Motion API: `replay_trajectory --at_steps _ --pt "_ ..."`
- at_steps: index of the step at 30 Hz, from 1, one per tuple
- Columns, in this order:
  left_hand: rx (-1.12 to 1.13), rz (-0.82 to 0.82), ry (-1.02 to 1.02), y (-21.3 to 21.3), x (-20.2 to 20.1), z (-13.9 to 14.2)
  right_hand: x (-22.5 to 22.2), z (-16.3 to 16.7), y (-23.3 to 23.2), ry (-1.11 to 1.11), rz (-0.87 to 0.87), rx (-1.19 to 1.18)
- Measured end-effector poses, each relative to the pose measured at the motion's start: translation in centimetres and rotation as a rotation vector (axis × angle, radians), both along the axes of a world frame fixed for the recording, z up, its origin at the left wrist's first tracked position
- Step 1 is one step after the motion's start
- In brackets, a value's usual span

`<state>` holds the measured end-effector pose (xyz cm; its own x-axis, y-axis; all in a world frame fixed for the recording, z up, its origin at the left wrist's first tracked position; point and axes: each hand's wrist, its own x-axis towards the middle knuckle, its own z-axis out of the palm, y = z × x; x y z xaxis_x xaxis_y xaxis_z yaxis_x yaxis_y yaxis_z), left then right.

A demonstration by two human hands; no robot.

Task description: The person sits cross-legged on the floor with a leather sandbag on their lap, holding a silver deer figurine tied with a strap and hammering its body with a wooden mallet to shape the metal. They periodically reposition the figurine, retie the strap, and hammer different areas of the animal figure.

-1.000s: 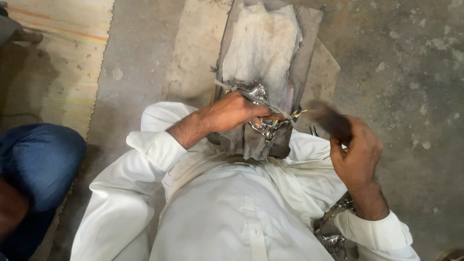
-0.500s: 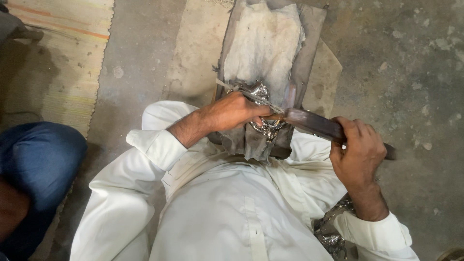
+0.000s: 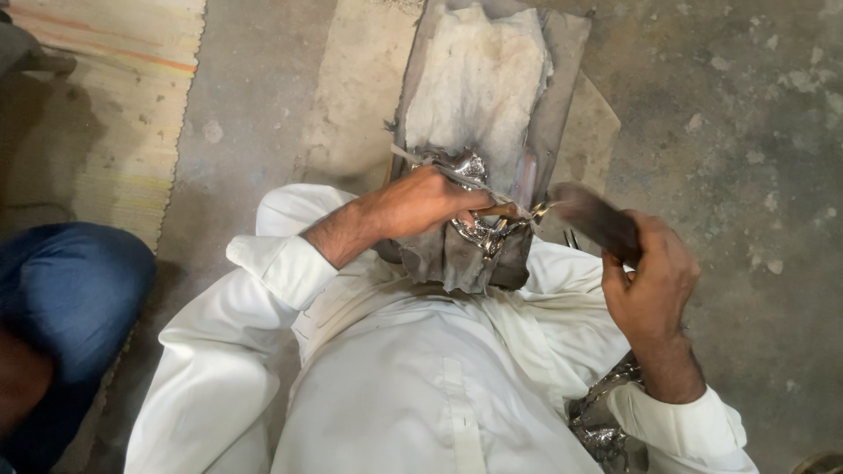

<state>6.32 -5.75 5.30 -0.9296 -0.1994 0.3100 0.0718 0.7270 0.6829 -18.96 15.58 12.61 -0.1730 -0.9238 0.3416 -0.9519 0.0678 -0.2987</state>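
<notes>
My left hand (image 3: 421, 204) presses a shiny crumpled metal piece (image 3: 470, 175) against the near end of a grey block (image 3: 479, 96) covered with a worn cloth, and pinches a thin pointed tool (image 3: 439, 171) on it. My right hand (image 3: 650, 281) grips the handle of a dark hammer (image 3: 593, 219); its head is blurred, close to the right of the metal piece. Both arms wear white sleeves.
The block stands on a rough concrete floor (image 3: 746, 114). A striped woven mat (image 3: 97, 96) lies at the left. Another person's blue-clad leg (image 3: 70, 290) is at the lower left. More shiny metal scraps (image 3: 606, 421) lie by my right knee.
The hammer came down flat across the metal piece half a second ago and now is raised and blurred again. My left hand has stayed in place.
</notes>
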Motion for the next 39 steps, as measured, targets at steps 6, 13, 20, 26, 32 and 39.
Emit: replay_trajectory --at_steps 6,13,20,26,32,39 --pt "-0.009 -0.019 0.003 -0.1 0.1 0.2 0.0 -0.7 0.2 -0.052 -0.032 -0.030" --pt "-0.072 0.023 -0.020 -0.2 -0.1 0.0 0.0 -0.9 -0.1 -0.103 0.011 -0.024" --pt "-0.023 0.020 0.015 -0.5 -0.1 0.4 -0.1 -0.7 -0.4 -0.019 -0.007 0.016" --pt "0.010 0.023 0.009 -0.6 -0.4 0.5 -0.5 -0.8 -0.4 -0.165 -0.097 0.033" --pt "0.010 0.006 0.006 -1.0 -0.5 0.8 -0.5 -1.2 -0.9 -0.033 -0.123 0.059" --pt "0.017 0.011 -0.048 -1.2 -0.8 0.9 -0.8 -2.1 -0.9 -0.092 -0.090 0.023"
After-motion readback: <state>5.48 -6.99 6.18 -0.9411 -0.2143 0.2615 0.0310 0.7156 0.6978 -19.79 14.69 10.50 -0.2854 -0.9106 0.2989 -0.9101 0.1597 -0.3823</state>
